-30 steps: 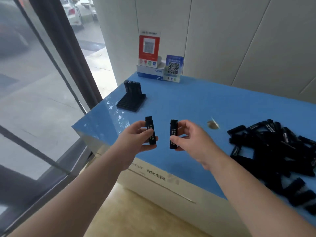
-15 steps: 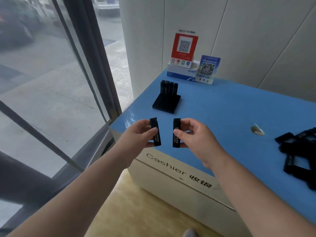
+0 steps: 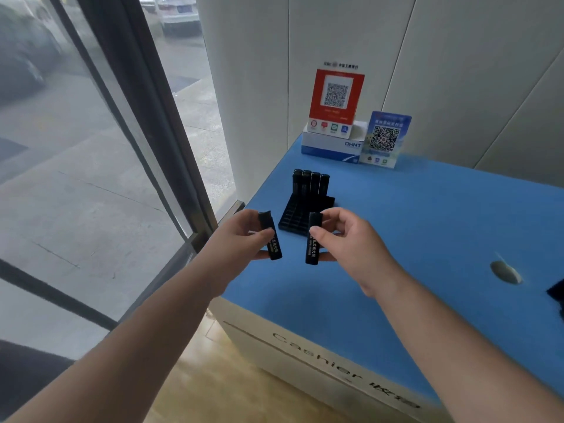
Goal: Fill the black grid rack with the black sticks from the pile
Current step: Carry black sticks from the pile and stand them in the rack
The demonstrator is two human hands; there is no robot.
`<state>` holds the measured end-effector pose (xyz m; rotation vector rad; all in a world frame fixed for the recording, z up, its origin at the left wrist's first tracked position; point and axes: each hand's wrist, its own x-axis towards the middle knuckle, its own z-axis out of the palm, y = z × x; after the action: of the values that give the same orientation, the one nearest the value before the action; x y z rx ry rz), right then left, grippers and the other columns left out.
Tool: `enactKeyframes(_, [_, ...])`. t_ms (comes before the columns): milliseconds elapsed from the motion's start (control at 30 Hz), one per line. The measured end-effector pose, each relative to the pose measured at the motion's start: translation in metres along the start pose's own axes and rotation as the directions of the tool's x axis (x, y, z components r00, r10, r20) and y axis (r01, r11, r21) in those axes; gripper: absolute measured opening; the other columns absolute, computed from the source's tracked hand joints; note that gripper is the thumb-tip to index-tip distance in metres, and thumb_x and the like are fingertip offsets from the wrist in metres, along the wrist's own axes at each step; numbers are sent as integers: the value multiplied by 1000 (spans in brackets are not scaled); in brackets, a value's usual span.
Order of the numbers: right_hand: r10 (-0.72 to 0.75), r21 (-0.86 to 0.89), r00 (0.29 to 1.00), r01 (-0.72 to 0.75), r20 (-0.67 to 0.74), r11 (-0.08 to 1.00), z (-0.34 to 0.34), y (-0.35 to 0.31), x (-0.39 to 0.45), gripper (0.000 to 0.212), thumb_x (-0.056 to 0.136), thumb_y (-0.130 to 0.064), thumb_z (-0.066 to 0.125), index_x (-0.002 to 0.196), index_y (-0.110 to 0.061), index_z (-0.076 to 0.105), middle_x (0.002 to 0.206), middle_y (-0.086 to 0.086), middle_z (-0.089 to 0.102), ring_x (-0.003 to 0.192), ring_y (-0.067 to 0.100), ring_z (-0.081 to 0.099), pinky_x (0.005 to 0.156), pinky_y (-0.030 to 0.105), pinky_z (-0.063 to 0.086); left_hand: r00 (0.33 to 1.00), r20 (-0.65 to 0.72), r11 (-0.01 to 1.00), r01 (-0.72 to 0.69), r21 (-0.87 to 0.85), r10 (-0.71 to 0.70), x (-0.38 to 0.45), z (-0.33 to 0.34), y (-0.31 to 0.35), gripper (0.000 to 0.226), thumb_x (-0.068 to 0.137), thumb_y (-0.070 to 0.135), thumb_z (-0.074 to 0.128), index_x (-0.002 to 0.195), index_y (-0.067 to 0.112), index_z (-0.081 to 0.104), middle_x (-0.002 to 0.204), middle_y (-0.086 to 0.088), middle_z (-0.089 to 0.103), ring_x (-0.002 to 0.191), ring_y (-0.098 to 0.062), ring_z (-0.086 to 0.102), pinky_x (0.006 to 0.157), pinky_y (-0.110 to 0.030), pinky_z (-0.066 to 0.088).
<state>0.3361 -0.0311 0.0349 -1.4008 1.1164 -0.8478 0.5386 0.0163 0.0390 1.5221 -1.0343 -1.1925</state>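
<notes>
The black grid rack (image 3: 291, 219) lies on the blue table (image 3: 427, 227) near its left edge, with several black sticks (image 3: 309, 184) standing in its far row. My left hand (image 3: 239, 239) pinches one black stick (image 3: 270, 236) upright, just left of the rack's front. My right hand (image 3: 348, 242) pinches a second black stick (image 3: 313, 238) in front of the rack's near edge. Both sticks carry gold lettering. Only a sliver of the pile (image 3: 557, 293) shows at the right border.
A white box (image 3: 329, 145) with a red QR sign (image 3: 335, 99) and a blue QR sign (image 3: 384, 138) stands at the table's back corner. A small grey dent or object (image 3: 503, 271) sits on the table to the right. A glass window wall (image 3: 91, 148) runs along the left.
My view has swung left and closer to the rack, so the pile has slid out of sight to the right. Both hands, each still holding its stick, have come up to the rack's front.
</notes>
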Motion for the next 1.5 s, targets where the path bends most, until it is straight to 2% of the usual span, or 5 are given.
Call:
enactKeyframes(200, [9, -3, 999, -9, -49, 1000, -2, -4, 41, 9, 91, -11, 71, 98, -15, 68, 86, -2, 70, 85, 18, 71, 81, 39, 62, 995, -61, 996, -80, 30, 81, 55, -5, 11, 19, 91, 7, 65, 108, 14, 63, 102, -10, 71, 91, -21, 73, 87, -37, 58])
enactKeyframes(433, [56, -30, 974, -64, -220, 997, -1, 2, 83, 5, 89, -17, 74, 90, -22, 73, 91, -1, 76, 89, 20, 72, 91, 47, 58, 987, 86, 984, -147, 96, 139, 125, -7, 28, 15, 97, 18, 60, 109, 19, 70, 94, 4, 74, 89, -9, 73, 83, -20, 57])
enactKeyframes(767, [84, 1, 891, -93, -446, 996, -4, 7, 112, 9, 89, -14, 73, 91, -23, 72, 90, -7, 76, 91, 13, 71, 97, 44, 55, 833, 344, 759, -543, 360, 432, 204, 12, 49, 21, 87, 12, 72, 105, 21, 66, 94, 15, 66, 85, 4, 64, 79, -7, 49])
enactKeyframes(1167, [94, -9, 859, -113, -503, 994, -3, 26, 118, 9, 89, -15, 74, 93, -23, 72, 93, -2, 76, 90, 16, 71, 94, 46, 56, 609, 541, 329, -783, 528, 580, 238, 26, 16, 16, 82, 25, 78, 95, 16, 75, 92, 2, 67, 89, -25, 57, 80, -36, 47])
enactKeyframes(1500, [11, -157, 849, -111, -528, 981, -10, 30, 135, 17, 87, -15, 76, 85, -31, 71, 84, -12, 75, 79, 1, 68, 78, 17, 52, 606, 505, 295, -770, 566, 614, 237, 29, 5, 17, 77, 28, 82, 91, 21, 75, 95, 4, 63, 90, -25, 56, 82, -45, 46])
